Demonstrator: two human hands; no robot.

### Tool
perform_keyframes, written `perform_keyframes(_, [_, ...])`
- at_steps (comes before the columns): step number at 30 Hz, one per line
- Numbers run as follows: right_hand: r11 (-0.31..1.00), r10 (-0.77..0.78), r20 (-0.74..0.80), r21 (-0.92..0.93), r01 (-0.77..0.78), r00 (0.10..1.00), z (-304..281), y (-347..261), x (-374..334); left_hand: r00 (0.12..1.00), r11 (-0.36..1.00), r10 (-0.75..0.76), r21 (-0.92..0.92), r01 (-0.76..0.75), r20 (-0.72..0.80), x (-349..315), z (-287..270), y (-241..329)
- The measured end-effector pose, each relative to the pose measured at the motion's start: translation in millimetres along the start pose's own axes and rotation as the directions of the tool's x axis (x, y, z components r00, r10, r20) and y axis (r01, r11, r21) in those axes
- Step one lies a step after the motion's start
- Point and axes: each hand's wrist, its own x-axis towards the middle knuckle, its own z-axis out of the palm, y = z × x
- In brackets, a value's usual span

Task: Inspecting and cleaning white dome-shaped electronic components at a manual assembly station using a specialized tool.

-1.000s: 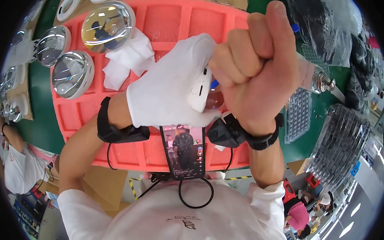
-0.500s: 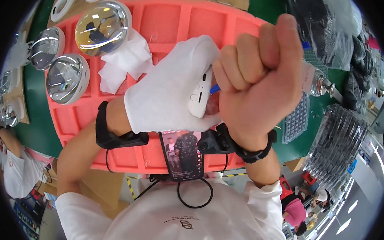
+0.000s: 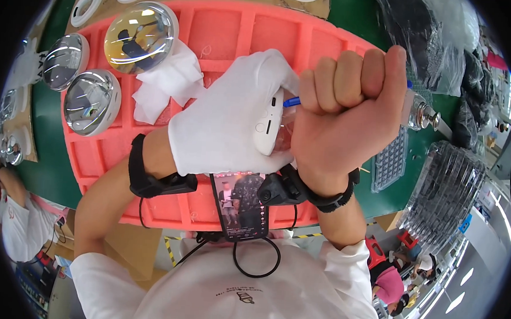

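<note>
My left hand [image 3: 229,115], in a white glove, is wrapped round a white rounded device [image 3: 268,126]. Its rim, with a small port and a slot, faces right. Bare and closed in a fist, my right hand [image 3: 352,101] grips a slim blue tool [image 3: 292,102]. The tool's tip points left and is close to the device's rim; whether they touch I cannot tell. Most of the tool is hidden by the fingers. Both hands are above a pink compartmented tray [image 3: 215,29]. A crumpled white cloth [image 3: 170,79] rests on the tray, left of the glove.
Mirrored domes [image 3: 140,37] sit at the tray's left, with white rings [image 3: 86,7] behind. A lit phone [image 3: 239,210] lies at the near edge. On the green table [image 3: 421,155] at right are a metal-topped bottle [image 3: 424,115], a clear grid tray [image 3: 390,159] and stacked clear trays [image 3: 445,182].
My right fist has lowered slightly toward me, and more of the blue tool's tip shows beside the device. The left hand keeps its hold and has shifted slightly.
</note>
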Motion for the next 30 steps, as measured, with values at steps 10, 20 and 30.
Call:
perform_keyframes(10, [0.926, 0.375, 0.457, -0.224, -0.303, 0.807, 2, -16, 5, 0.999, 0.999, 0.031, 0.043, -0.029, -0.04, -3, -5, 3])
perform_keyframes(20, [0.995, -0.09, 0.076, -0.042, 0.093, 0.993, 7, 5, -13, 0.997, 0.998, 0.064, 0.002, -0.064, -0.05, -4, -5, 0])
perform_keyframes(30, [0.964, 0.249, -0.003, -0.102, -0.248, 0.969, 19, -7, -6, 0.998, 1.0, -0.004, -0.006, 0.004, -0.069, -2, -1, 0])
